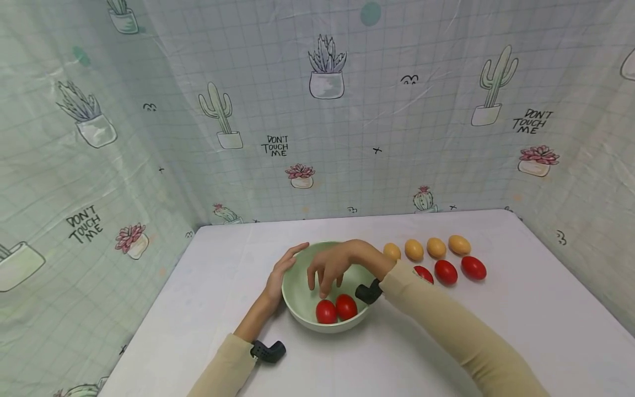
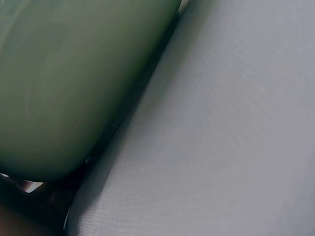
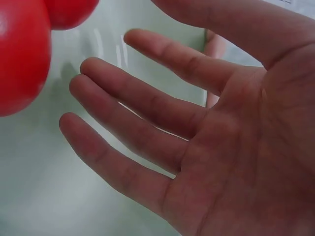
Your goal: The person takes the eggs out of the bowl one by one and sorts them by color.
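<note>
A pale green bowl [image 1: 302, 300] stands on the table with two red tomatoes, one [image 1: 326, 312] beside the other [image 1: 346, 306], at its near side. My left hand [image 1: 280, 275] rests along the bowl's left side with its fingers extended. In the left wrist view, the bowl's outer wall [image 2: 74, 83] fills the upper left, and little of the hand shows. Over the inside of the bowl hangs my right hand [image 1: 334, 264], fingers spread and slightly bent. The right wrist view shows its palm and fingers [image 3: 142, 108] holding nothing, apart from the large red tomato [image 3: 22, 59].
Right of the bowl, several yellow oval fruits [image 1: 414, 250] form a back row. Before them lie three red tomatoes [image 1: 446, 272], one partly behind my right sleeve [image 1: 441, 320]. The white table [image 1: 238, 248] meets a printed cloth backdrop [image 1: 278, 110] at its far edge.
</note>
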{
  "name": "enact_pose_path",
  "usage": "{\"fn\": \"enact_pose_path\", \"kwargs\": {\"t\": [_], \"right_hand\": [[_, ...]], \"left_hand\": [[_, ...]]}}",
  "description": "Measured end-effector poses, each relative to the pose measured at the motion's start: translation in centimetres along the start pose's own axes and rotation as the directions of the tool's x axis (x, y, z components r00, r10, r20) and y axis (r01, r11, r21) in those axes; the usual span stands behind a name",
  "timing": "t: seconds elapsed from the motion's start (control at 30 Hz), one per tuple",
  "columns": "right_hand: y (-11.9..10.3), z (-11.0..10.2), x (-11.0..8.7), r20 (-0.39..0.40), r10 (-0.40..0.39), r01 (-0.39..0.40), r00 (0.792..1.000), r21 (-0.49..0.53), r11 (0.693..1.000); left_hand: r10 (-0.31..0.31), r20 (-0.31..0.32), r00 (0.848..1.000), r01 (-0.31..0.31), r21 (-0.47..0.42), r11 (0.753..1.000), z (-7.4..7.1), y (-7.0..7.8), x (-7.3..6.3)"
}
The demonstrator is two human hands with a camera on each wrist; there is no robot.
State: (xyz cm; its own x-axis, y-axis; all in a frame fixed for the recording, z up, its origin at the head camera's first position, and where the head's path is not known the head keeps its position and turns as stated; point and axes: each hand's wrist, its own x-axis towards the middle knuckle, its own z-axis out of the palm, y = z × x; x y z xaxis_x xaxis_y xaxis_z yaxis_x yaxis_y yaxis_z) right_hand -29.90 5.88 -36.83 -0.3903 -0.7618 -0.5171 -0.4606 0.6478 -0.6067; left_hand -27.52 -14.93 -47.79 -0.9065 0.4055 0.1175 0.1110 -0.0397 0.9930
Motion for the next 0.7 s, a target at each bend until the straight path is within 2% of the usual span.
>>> {"fn": "enact_pose_path", "kwargs": {"t": [0.17,0.47,0.7], "right_hand": [[0.02,0.17,0.48,0.050,0.036,-0.036,0.998,0.002,0.999],[-0.49,0.50,0.94,0.129,0.092,-0.099,0.987,0.047,0.994],[-0.74,0.75,1.06,0.160,0.130,-0.138,0.979,0.042,0.990]], "left_hand": [[0.005,0.011,1.000,-0.005,-0.015,1.000,0.00,-0.02,0.09],[0.006,0.007,1.000,-0.006,0.013,1.000,-0.09,-0.26,0.38],[0.002,-0.005,1.000,-0.002,0.013,1.000,-0.11,-0.19,0.15]]}}
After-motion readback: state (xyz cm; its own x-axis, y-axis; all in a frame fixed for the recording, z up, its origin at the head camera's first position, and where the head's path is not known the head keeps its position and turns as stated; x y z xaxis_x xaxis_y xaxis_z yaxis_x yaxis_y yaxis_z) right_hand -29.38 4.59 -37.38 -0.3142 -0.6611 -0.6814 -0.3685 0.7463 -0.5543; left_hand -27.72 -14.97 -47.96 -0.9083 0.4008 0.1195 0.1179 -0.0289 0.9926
